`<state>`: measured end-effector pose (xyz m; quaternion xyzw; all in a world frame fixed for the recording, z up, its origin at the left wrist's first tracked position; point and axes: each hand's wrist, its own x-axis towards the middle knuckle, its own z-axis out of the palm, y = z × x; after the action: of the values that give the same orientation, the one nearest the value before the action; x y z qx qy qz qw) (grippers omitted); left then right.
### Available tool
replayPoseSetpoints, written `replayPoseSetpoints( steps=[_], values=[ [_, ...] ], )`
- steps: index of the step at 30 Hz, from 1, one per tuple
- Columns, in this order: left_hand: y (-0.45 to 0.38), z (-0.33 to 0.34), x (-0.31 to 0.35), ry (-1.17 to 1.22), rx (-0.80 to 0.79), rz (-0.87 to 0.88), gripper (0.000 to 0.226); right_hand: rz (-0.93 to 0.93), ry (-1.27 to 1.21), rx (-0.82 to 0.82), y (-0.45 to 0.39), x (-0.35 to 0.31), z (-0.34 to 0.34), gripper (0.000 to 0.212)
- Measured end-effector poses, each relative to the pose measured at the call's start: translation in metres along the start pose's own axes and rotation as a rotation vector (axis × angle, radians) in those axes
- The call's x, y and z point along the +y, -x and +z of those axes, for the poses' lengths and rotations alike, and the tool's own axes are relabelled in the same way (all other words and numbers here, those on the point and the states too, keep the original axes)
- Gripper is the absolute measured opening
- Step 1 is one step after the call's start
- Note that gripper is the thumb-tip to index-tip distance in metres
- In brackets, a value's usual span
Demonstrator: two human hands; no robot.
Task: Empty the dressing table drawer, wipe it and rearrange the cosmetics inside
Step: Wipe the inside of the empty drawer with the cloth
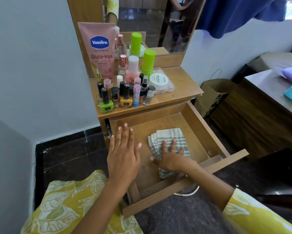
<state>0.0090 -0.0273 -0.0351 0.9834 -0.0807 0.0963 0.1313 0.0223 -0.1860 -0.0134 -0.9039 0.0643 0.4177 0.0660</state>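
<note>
The wooden drawer [202, 127] of the dressing table is pulled out and holds only a folded grey-and-white checked cloth [169, 137] lying on its floor. My right hand [170, 156] presses flat on the cloth with fingers spread. My left hand [123, 152] hovers open over the drawer's left side, palm down, holding nothing. On the tabletop [182, 81] stand the cosmetics: a pink Vaseline tube [99, 49], several nail polish bottles [118, 97], two green bottles [147, 62], a pink bottle [133, 71] and a white round jar [159, 81].
A mirror [150, 22] rises behind the tabletop. A brown paper bag [211, 95] stands on the dark floor to the right, beside a wooden bed frame [253, 112]. A white wall [40, 73] runs along the left. My yellow patterned clothing [60, 205] fills the bottom.
</note>
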Motion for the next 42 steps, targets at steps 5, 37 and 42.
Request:
replayPoseSetpoints(
  steps=[5,37,42],
  values=[
    [0.002,0.003,0.001,-0.007,0.010,-0.011,0.058,0.149,-0.048,0.046,-0.016,0.046,-0.019,0.104],
    [0.003,0.006,-0.001,-0.010,0.045,-0.027,0.058,-0.046,-0.066,0.287,-0.041,0.047,-0.058,0.086],
    [0.002,0.007,-0.003,-0.013,0.035,-0.035,0.058,0.154,0.100,0.170,-0.017,0.044,-0.037,0.109]
  ],
)
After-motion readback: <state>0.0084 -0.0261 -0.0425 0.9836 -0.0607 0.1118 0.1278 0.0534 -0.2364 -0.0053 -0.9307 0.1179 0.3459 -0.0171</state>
